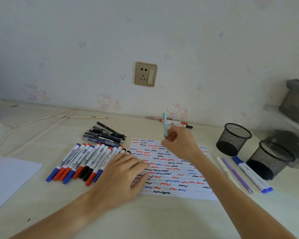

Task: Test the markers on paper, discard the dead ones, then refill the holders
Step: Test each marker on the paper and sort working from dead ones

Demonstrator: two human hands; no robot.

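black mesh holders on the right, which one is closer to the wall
The left black mesh holder; it stands farther back than the other mesh holder, which is nearer the person.

i see open desk nearest me, free to pass. my left is blocked by the row of whiteboard markers and the pile of black pens behind. right of the scribbled paper, loose pens lie just before two mesh holders, leaving little room.
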